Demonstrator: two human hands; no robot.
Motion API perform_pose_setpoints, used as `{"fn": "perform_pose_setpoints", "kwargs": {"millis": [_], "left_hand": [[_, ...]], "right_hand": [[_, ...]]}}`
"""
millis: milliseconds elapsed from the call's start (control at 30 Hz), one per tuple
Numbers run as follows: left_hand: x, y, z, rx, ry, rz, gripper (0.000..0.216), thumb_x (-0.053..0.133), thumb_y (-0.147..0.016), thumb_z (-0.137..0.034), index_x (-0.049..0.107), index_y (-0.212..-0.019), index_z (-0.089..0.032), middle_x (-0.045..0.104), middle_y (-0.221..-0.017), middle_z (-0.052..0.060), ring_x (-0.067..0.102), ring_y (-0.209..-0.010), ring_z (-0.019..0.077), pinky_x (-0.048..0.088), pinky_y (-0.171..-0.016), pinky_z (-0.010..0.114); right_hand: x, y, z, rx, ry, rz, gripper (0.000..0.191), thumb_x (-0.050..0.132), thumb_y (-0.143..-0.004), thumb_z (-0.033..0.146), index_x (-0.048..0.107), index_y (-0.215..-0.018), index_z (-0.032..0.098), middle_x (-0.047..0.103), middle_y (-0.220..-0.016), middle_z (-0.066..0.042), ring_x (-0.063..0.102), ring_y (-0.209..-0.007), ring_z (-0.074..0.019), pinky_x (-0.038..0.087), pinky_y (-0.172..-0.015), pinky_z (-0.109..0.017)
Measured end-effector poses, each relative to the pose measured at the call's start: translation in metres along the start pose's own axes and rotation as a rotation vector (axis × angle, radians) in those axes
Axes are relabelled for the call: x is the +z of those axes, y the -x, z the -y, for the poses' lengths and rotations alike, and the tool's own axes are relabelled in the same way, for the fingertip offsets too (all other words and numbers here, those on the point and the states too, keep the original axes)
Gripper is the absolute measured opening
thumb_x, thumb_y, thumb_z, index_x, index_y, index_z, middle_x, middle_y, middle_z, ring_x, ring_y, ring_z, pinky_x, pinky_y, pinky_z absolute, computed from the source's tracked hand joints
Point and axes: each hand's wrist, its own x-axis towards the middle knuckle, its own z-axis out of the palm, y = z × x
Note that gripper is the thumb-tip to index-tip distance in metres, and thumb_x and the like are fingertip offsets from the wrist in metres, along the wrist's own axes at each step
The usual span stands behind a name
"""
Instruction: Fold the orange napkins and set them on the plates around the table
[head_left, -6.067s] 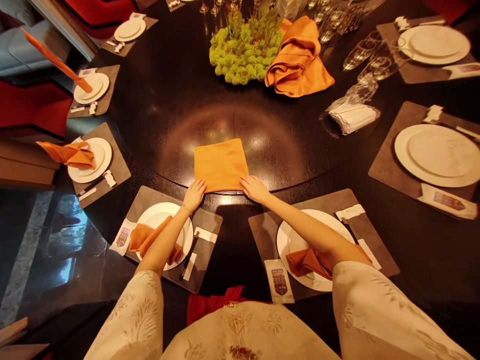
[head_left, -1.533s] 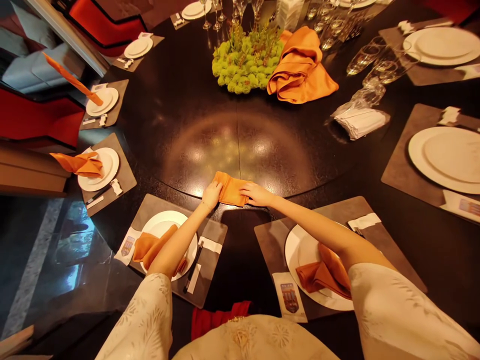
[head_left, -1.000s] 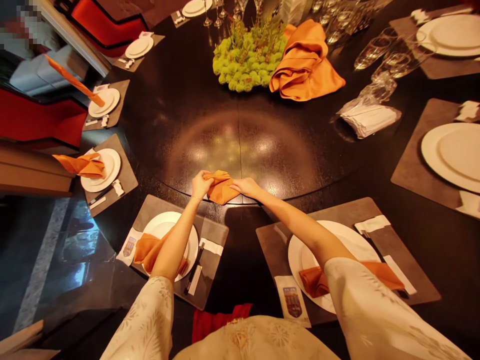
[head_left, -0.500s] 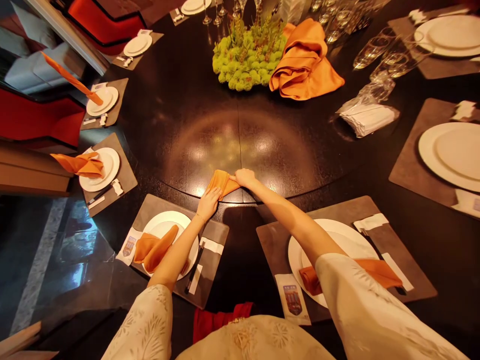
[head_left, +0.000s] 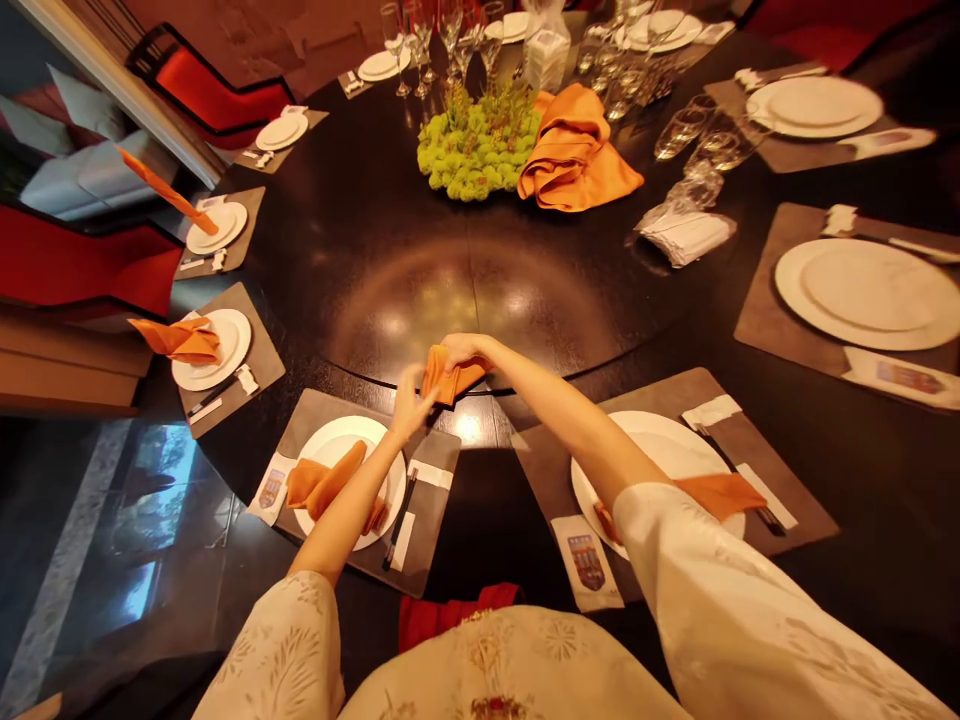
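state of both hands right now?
Left hand: blurred beside the orange napkin; can't tell if gripping.
Right hand: closed, holding that napkin.

green plant arrgmt (head_left: 472, 155) — stemware (head_left: 450, 28) behind | red chair (head_left: 214, 88) (blk frame), upper L | blue-gray sofa (head_left: 112, 170) — bkgd

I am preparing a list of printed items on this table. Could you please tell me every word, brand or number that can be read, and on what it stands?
No text can be read with certainty.
Near-left packet: small printed emblem, lettering too small.
Near-right packet: shield-shaped emblem, marks along its top too small to read.
Far-right packet: printed picture, too blurred.
Orange napkin at the right hand: no print visible.
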Motion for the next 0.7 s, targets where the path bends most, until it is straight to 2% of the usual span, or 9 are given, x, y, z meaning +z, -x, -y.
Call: {"fn": "perform_pose_setpoints", "kwargs": {"millis": [67, 133, 200, 267, 333, 400, 467, 600, 700], "left_hand": [[-0.012, -0.007, -0.023, -0.021, 0.202, -0.123, 0.078, 0.071, -0.069, -0.041, 0.035, -0.134, -0.016, 0.042, -0.136, 0.018, 0.041, -0.127, 0.0278, 0.034, -0.107, 0.045], [-0.016, -0.012, -0.053, -0.044, 0.431, -0.003, 0.092, 0.080, -0.058, -0.042, 0.034, -0.134, -0.016, 0.046, -0.133, 0.017, 0.045, -0.123, 0.0293, 0.037, -0.105, 0.045], [-0.012, -0.013, -0.086, -0.111, 0.621, 0.114, 0.086, 0.082, -0.054, -0.043, 0.045, -0.125, -0.014, 0.057, -0.121, 0.016, 0.054, -0.114, 0.0298, 0.042, -0.100, 0.044], [0.000, -0.009, -0.120, -0.172, 0.772, 0.071, 0.078, 0.082, -0.053, -0.045, 0.052, -0.117, -0.013, 0.062, -0.114, 0.014, 0.058, -0.109, 0.0295, 0.045, -0.097, 0.042], [0.020, -0.002, -0.157, -0.179, 0.932, -0.060, 0.074, 0.080, -0.057, -0.046, 0.051, -0.119, -0.016, 0.060, -0.118, 0.011, 0.057, -0.111, 0.0274, 0.046, -0.096, 0.039], [0.049, 0.007, -0.194, -0.169, 1.099, -0.156, 0.071, 0.077, -0.062, -0.044, 0.049, -0.123, -0.022, 0.056, -0.126, 0.008, 0.055, -0.115, 0.0247, 0.047, -0.097, 0.035], [0.087, 0.019, -0.232, -0.190, 1.248, -0.189, 0.064, 0.076, -0.065, -0.040, 0.051, -0.121, -0.022, 0.056, -0.127, 0.007, 0.054, -0.117, 0.0230, 0.047, -0.097, 0.033], [0.185, 0.051, -0.310, -0.310, 1.418, -0.158, 0.051, 0.072, -0.071, -0.031, 0.054, -0.117, -0.018, 0.059, -0.124, 0.007, 0.055, -0.115, 0.0208, 0.045, -0.100, 0.030], [0.265, 0.079, -0.369, -0.390, 1.421, -0.020, 0.044, 0.057, -0.083, -0.038, 0.052, -0.121, -0.016, 0.057, -0.126, 0.008, 0.054, -0.116, 0.0196, 0.044, -0.102, 0.032]], "right_hand": [[-0.009, 0.030, 0.020, -0.014, 0.097, 0.065, 0.026, 0.074, -0.052, 0.026, 0.067, -0.069, 0.008, 0.057, -0.059, 0.003, 0.050, -0.057, -0.0084, 0.040, -0.060, -0.020], [-0.024, 0.070, 0.043, -0.071, 0.191, 0.069, 0.029, 0.076, -0.050, 0.025, 0.067, -0.073, 0.010, 0.059, -0.063, 0.002, 0.052, -0.060, -0.0109, 0.041, -0.060, -0.021], [-0.038, 0.117, 0.062, -0.148, 0.255, -0.026, 0.032, 0.076, -0.052, 0.027, 0.067, -0.080, 0.013, 0.062, -0.070, 0.001, 0.056, -0.067, -0.0141, 0.043, -0.065, -0.023], [-0.046, 0.170, 0.071, -0.212, 0.239, -0.279, 0.037, 0.074, -0.057, 0.031, 0.066, -0.090, 0.015, 0.064, -0.079, -0.002, 0.058, -0.078, -0.0171, 0.045, -0.074, -0.026], [-0.040, 0.221, 0.068, -0.226, 0.134, -0.662, 0.041, 0.066, -0.069, 0.038, 0.062, -0.104, 0.016, 0.064, -0.094, -0.006, 0.057, -0.092, -0.0195, 0.044, -0.085, -0.030], [-0.020, 0.264, 0.054, -0.155, -0.016, -1.004, 0.043, 0.054, -0.081, 0.043, 0.055, -0.115, 0.017, 0.060, -0.108, -0.009, 0.054, -0.105, -0.0204, 0.041, -0.094, -0.034], [0.007, 0.300, 0.032, -0.007, -0.169, -1.157, 0.046, 0.047, -0.085, 0.045, 0.051, -0.120, 0.016, 0.057, -0.114, -0.011, 0.051, -0.111, -0.0212, 0.040, -0.096, -0.036], [0.048, 0.374, -0.024, 0.288, -0.432, -1.082, 0.046, 0.048, -0.084, 0.048, 0.053, -0.111, 0.012, 0.059, -0.108, -0.014, 0.056, -0.104, -0.0231, 0.044, -0.089, -0.034], [0.056, 0.452, -0.073, 0.416, -0.381, -1.117, 0.045, 0.062, -0.073, 0.045, 0.054, -0.106, 0.016, 0.060, -0.105, -0.010, 0.057, -0.099, -0.0223, 0.045, -0.086, -0.032]]}}
